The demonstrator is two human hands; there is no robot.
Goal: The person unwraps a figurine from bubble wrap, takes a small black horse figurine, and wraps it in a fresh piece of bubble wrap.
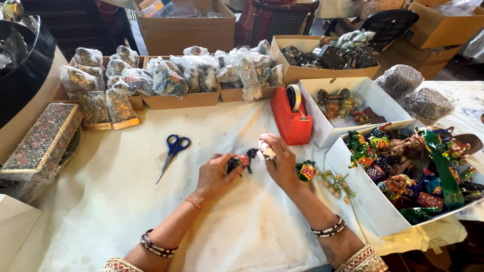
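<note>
On white cloth, hands [214,174] [280,161] gripping painted figurine [241,161]

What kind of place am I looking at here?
Probably a handicraft packing workspace: white open box of painted animal figurines, brown cardboard trays of plastic-wrapped items, and a red tape dispenser on a cloth-covered table.

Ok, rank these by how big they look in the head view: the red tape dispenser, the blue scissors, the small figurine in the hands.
1. Red tape dispenser.
2. Blue scissors, long but thin.
3. Small figurine, partly covered by the left hand and right hand.
</note>
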